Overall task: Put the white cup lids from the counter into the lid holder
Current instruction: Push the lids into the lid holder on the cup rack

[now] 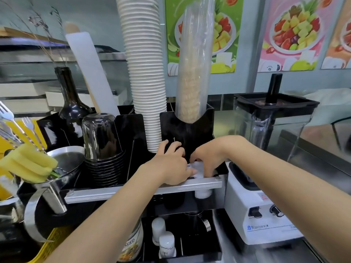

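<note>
A small stack of white cup lids (196, 168) is held between both hands at the front right compartment of the black lid holder (190, 128), just behind the holder's metal front rail (144, 189). The left hand (171, 166) is curled over the stack from the left, its fingers bent down against the lids, and the right hand (207, 160) is closed on them from the right, with the thumb and fingers pinching the rim. Two hands appear to be used so that the loose lids are kept aligned while they are lowered into the narrow slot; a single grip would likely let them fan out. Whether the stack is already seated on the compartment floor cannot be told, since the fingers cover its lower edge.

The holder's rear slots are taken up by a tall column of white paper cups (144, 73) and a sleeve of clear plastic cups (194, 73), both stood upright so that they can be drawn one at a time. At the holder's left side an upturned stack of dark cups (103, 145) is kept. A blender (266, 168) stands just beside the holder's right edge, which leaves little room for the right wrist.

No other white lids are seen on the counter, much of which is hidden by the arms.
</note>
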Demonstrator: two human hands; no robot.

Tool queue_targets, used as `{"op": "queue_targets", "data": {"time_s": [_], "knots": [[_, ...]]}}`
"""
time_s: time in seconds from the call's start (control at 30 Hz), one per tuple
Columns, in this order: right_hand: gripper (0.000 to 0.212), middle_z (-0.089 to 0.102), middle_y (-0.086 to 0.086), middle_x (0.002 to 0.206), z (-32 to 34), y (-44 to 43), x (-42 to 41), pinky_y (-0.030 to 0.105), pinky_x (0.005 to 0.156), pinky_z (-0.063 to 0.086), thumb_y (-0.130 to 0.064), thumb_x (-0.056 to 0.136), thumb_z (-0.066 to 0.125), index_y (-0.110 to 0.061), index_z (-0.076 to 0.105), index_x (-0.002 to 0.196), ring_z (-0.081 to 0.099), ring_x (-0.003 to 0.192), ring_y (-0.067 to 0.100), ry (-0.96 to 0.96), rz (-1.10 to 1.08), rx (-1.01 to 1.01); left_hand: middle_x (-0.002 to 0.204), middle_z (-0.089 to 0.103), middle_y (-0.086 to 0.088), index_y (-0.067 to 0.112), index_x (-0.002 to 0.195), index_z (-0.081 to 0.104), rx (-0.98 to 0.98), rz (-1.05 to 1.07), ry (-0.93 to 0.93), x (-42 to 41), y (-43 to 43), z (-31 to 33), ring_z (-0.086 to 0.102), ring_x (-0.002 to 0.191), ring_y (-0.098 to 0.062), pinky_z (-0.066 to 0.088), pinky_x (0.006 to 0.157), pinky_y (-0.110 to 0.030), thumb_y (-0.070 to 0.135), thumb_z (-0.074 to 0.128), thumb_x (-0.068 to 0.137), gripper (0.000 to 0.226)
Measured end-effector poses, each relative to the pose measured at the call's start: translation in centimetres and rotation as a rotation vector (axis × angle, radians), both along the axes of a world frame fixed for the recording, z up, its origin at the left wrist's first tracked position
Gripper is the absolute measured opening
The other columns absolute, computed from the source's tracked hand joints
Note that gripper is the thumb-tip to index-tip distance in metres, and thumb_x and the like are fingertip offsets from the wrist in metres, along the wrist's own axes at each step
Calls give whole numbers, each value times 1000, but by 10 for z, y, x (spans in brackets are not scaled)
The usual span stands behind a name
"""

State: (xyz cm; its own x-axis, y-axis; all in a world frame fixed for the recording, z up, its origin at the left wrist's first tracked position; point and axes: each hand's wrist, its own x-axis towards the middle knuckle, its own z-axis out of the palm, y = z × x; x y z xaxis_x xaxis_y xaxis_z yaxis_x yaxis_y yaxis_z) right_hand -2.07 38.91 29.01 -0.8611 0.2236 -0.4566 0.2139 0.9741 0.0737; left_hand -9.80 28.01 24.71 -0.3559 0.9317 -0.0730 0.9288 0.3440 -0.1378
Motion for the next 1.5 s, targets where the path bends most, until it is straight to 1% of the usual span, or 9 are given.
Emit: {"op": "queue_targets", "data": {"time_s": [0.13,0.3,0.6,0.77,0.97,1.13,1.27,1.33,1.5], "knots": [[45,53,2,90,-8,-3,-3,29,68,43,-16,77,63,-13,50,120,47,70,16,-50,1,68,146,33,-1,19,126,55,-9,-21,-10,-1,0,0,-1,143,-20,-13,113,-47,47,23,96,52],[39,51,0,75,-14,2,-6,44,95,43,-16,75,58,-11,55,113,45,71,22,-33,34,112,129,50,2,20,122,58,-9,-75,33,-1,0,3,20,135,-20,-4,115,-46,42,24,97,48],[21,48,-2,69,-13,1,-5,36,86,42,-19,78,60,-9,58,97,43,64,16,-22,64,89,112,62,2,19,106,66,49,-102,49,-3,2,2,35,114,-15,17,109,-37,36,29,95,42],[30,58,6,83,-15,2,-6,34,76,45,-12,75,60,-7,63,105,50,71,22,-28,21,67,108,59,-1,21,100,66,-39,-37,35,-5,10,4,33,107,-15,24,100,-36,35,34,91,36],[5,42,2,61,-14,-3,-4,33,74,36,-10,76,56,-7,52,76,36,57,19,-12,2,161,110,59,4,24,106,65,-26,-66,38,-3,8,4,33,108,-15,22,92,-33,37,28,95,41],[24,34,1,60,-15,-6,-3,34,81,36,-7,79,47,-13,36,58,30,58,20,-51,-3,253,120,55,4,25,114,61,13,-79,51,0,4,3,34,116,-17,24,100,-36,34,25,96,41],[10,40,1,64,-18,-3,-3,35,84,39,-8,77,45,-9,55,78,35,67,22,-12,-18,255,123,54,6,25,112,62,29,-85,54,0,4,2,33,117,-16,22,102,-36,34,25,96,42],[36,53,5,75,-15,-5,0,38,93,43,-9,78,48,-6,59,112,40,72,23,-27,-17,235,125,53,5,25,115,61,43,-91,57,0,3,1,33,118,-16,23,103,-36,33,25,96,42],[58,56,5,126,6,-10,15,38,94,48,-17,76,68,-17,47,130,55,109,24,114,-41,35,134,51,4,24,126,54,262,-142,58,2,-8,-7,34,129,-15,21,108,-35,34,31,97,39]]}}
